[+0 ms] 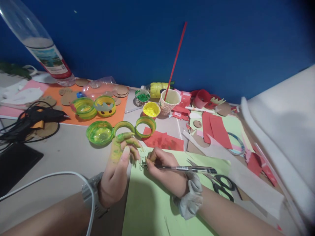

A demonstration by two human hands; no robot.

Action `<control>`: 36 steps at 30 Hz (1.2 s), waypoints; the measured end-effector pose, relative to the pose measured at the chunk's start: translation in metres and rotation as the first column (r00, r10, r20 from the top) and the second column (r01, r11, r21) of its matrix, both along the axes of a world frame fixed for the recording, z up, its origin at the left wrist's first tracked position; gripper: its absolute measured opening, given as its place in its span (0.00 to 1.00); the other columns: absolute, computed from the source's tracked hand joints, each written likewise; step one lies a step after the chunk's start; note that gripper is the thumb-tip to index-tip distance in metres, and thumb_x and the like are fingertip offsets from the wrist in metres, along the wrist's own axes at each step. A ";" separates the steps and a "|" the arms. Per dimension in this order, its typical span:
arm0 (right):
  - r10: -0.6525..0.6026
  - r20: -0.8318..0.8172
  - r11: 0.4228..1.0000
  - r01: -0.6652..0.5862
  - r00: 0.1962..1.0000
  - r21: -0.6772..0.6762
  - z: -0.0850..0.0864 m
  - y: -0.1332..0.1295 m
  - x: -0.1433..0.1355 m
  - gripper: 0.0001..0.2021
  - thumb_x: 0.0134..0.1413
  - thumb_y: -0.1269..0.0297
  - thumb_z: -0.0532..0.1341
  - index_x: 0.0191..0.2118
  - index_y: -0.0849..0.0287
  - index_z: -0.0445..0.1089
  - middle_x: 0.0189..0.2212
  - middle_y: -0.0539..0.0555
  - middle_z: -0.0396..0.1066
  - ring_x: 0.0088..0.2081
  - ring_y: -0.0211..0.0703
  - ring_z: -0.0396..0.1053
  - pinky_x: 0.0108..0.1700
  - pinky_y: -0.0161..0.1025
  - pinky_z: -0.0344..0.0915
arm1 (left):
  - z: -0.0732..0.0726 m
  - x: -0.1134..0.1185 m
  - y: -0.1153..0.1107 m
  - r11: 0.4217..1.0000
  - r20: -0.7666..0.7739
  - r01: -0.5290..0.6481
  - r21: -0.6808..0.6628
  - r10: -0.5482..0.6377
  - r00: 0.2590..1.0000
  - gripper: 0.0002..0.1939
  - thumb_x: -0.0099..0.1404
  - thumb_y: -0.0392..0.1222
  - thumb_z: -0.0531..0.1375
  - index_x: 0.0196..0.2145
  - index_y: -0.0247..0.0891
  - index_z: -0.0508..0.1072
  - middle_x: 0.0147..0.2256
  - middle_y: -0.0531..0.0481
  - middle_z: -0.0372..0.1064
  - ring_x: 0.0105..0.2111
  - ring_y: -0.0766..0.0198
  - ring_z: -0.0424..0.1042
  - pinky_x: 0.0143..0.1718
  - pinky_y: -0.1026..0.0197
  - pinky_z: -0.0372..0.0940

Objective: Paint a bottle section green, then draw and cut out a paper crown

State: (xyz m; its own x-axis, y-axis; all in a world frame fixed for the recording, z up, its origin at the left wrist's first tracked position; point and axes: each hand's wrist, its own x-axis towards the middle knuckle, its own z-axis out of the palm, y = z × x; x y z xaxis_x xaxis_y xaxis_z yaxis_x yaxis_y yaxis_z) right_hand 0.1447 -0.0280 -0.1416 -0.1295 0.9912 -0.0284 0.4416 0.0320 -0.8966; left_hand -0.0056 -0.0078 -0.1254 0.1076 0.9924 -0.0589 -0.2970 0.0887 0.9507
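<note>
My right hand (163, 165) grips a black pen (187, 168), its tip low over the top left of a light green sheet of paper (145, 203). Small dark pen lines (142, 159) show on the paper by the tip. Beside it, my left hand (120, 160), smeared with green and yellow paint, is raised with its fingers loosely curled and apart, holding nothing. Just beyond the left fingers stand green-and-yellow painted rings (145, 135) and a painted shallow cup (99, 141). Black-handled scissors (222, 183) lie on the green paper, partly behind my right wrist.
A paper cup (169, 102) with a red stick stands at the back, near a yellow paint cup (151, 110) and a green paint cup (142, 97). On the left are a hot glue gun (46, 114), a big bottle (49, 55) and a white cable (73, 173). Red paper scraps (215, 127) lie right.
</note>
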 end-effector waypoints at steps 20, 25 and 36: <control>0.019 -0.030 0.999 -0.020 0.999 -0.026 -0.001 0.000 0.001 0.12 0.57 0.66 0.57 0.26 0.56 0.54 0.21 0.46 0.60 0.23 0.34 0.55 0.25 0.33 0.53 | 0.007 -0.001 0.000 1.000 -0.024 -0.006 -0.014 0.005 1.000 0.18 0.66 0.53 0.55 0.25 0.37 0.68 0.35 0.43 0.65 0.40 0.55 0.67 0.44 0.54 0.64; 0.021 -0.014 1.000 -0.021 1.000 -0.015 0.001 0.000 0.001 0.12 0.56 0.66 0.57 0.25 0.56 0.54 0.21 0.46 0.60 0.23 0.34 0.55 0.25 0.33 0.53 | 0.008 0.000 0.001 0.999 -0.035 -0.034 -0.002 0.034 0.999 0.19 0.65 0.53 0.56 0.23 0.37 0.68 0.37 0.42 0.65 0.44 0.55 0.66 0.47 0.54 0.64; -0.045 -0.170 0.998 0.037 0.984 -0.050 0.003 0.000 0.003 0.12 0.57 0.64 0.58 0.25 0.56 0.54 0.20 0.46 0.60 0.22 0.34 0.56 0.24 0.33 0.55 | 0.007 0.000 0.001 0.999 -0.033 -0.034 0.003 0.034 0.999 0.18 0.64 0.54 0.57 0.25 0.38 0.67 0.33 0.45 0.65 0.36 0.58 0.67 0.40 0.55 0.65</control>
State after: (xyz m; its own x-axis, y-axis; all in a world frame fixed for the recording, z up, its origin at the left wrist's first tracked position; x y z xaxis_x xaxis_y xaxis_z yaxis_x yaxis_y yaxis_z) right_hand 0.1479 -0.0280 -0.1388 -0.0954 0.9939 -0.0556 0.2815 -0.0267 -0.9592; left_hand -0.0060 -0.0071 -0.1180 0.0720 0.9956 -0.0594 -0.2680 0.0767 0.9603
